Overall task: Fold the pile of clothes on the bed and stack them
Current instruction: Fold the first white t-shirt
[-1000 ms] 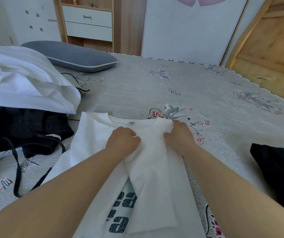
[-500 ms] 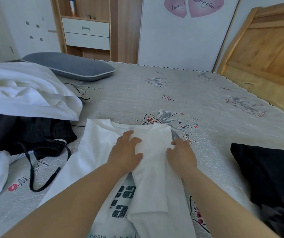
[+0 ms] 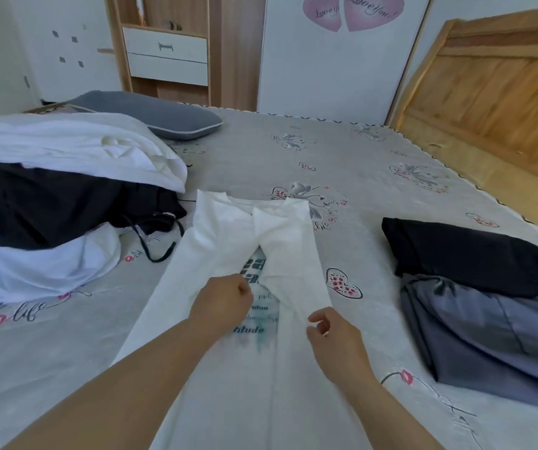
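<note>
A white T-shirt (image 3: 228, 241) with dark green print lies lengthwise on the grey patterned bed (image 3: 374, 177) in front of me, its right side folded in over the middle. My left hand (image 3: 222, 303) is curled on the shirt's left half beside the print, gripping the cloth. My right hand (image 3: 332, 332) pinches the lower edge of the folded-in right flap. At the left lies the unfolded pile (image 3: 50, 203) of white, black and blue clothes with a black strap trailing out. At the right sits a stack of folded clothes (image 3: 475, 287), black on top of grey.
A grey pillow (image 3: 150, 115) lies at the far left of the bed. A wooden headboard (image 3: 495, 92) stands at the right. Beyond the bed are a wooden shelf unit with white drawers (image 3: 167, 56) and a white door with pink hearts (image 3: 352, 11).
Both hands have slid from the shirt's collar end down toward me to its middle. The camera has tilted up, showing more of the folded stack at the right.
</note>
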